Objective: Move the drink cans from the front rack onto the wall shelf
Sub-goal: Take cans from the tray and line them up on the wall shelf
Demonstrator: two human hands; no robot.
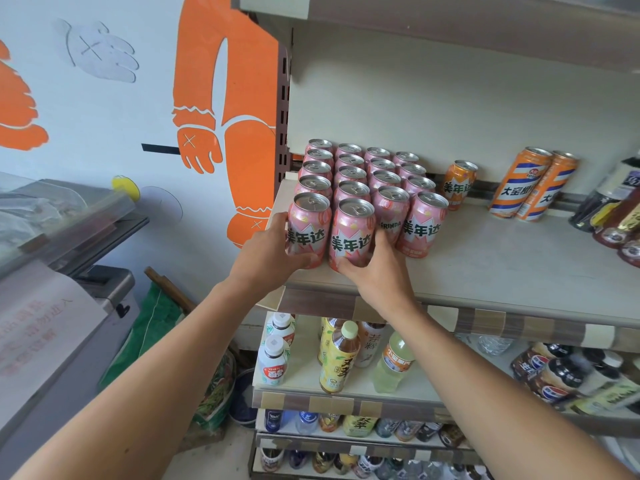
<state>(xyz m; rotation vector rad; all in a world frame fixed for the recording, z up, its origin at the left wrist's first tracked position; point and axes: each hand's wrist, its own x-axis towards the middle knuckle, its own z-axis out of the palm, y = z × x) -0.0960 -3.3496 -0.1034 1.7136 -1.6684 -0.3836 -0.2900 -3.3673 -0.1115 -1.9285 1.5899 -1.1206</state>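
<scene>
1. Because only the head view is given, everything here comes from it: the left hand [273, 251] curls round the front-left pink can [308, 225], thumb across its label, and the right hand [375, 271] wraps the pink can beside it [351, 233] low on its body.
2. Both cans stand upright on the wall shelf [502, 268], at the front edge of a block of pink cans [367, 174] that runs back toward twelve o'clock.
3. At two o'clock from the block stands a lone orange can [459, 183]; at three o'clock, two tall orange cans [533, 183].
4. The cans look sealed, so probably full and fairly heavy; thin, smooth metal walls dent and slip, so a mid-body wrap seems best.
</scene>
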